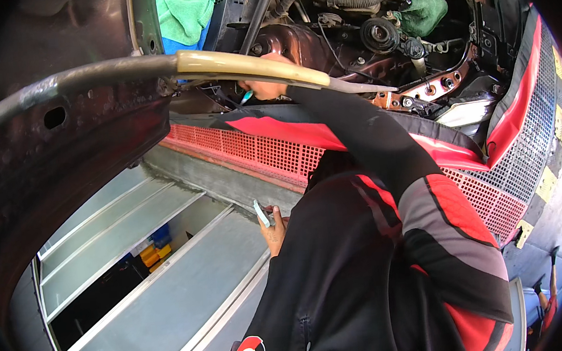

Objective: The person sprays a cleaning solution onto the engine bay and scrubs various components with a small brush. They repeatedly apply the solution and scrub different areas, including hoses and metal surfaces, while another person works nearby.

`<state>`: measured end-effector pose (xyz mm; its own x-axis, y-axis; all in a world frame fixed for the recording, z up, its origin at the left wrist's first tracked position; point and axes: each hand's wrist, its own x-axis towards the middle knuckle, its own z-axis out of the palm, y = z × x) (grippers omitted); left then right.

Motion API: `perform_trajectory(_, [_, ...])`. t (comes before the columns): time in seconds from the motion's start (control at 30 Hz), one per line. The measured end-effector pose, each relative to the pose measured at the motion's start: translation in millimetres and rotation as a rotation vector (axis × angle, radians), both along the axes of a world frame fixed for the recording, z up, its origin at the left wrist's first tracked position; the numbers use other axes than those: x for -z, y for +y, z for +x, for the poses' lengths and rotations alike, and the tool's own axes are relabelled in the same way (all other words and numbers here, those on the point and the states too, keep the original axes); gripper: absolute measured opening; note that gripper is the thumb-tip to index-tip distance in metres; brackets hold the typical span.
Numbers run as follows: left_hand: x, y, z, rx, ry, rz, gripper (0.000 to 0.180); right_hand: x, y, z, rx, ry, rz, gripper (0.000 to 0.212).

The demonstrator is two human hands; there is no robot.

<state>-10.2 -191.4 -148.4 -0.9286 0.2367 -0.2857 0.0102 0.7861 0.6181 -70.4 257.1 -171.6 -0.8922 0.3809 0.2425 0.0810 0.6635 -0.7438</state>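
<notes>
Reaching far over the fender edge, my right hand (266, 87) is closed around a small teal object (246, 98) whose kind I cannot make out. The hand is at the side of the engine bay, close to some dark wiring. A long rod with a beige sleeve (253, 67) crosses the view in front of it and hides part of the hand. Lower down, beside my body, my left hand (274, 234) holds a flat, pale whitish piece (262, 214) upright between thumb and fingers. Its exact kind does not show.
A red and black cover (284, 130) drapes the car's edge, above red floor grating (239, 150). Green cloths (186, 15) lie at the upper left and on the engine (423, 14). The raised dark panel (85, 125) fills the left. Another person (550, 303) shows at far right.
</notes>
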Motion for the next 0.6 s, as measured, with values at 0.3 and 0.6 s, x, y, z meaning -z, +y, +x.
perform_trajectory(0.3, [3,-1,-1,0.015,-0.060,0.019,0.043,-8,-7,-6,-0.027,-0.012,0.070,0.029])
perform_trajectory(0.6, [-3,0,2,-0.019,-0.074,0.087,0.049,22,17,-40,-0.139,-0.086,0.144,0.022])
